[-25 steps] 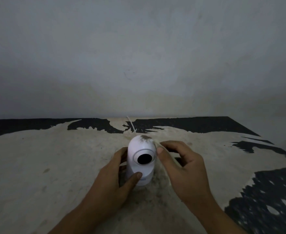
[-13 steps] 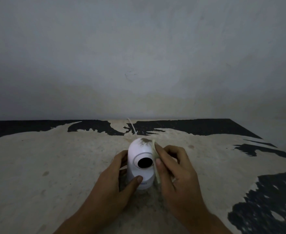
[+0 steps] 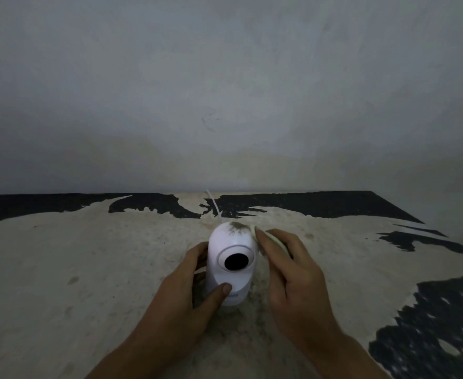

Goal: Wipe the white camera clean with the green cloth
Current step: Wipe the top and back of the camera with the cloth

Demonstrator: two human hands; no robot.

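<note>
Left hand [image 3: 186, 294] grips white camera [image 3: 231, 262]; label [image 3: 233, 295] unreadable.

The camera [image 3: 231, 259] looked like smooth, glossy white plastic, dust-smudged just beyond the fingertips [image 3: 258, 231], on a rough, matt, peeling tabletop [image 3: 88, 263].

Landmark: I take the camera [image 3: 229, 262], standing upright on the counter [image 3: 88, 269].
Left of camera: my left hand [image 3: 182, 302], thumb across its lower front, fingers round its left side.
Right of camera: my right hand [image 3: 293, 272], pressing the cloth [image 3: 275, 240] against its upper right side.
Behind camera: a cable [image 3: 213, 205] running back to the wall [image 3: 224, 91].
</note>
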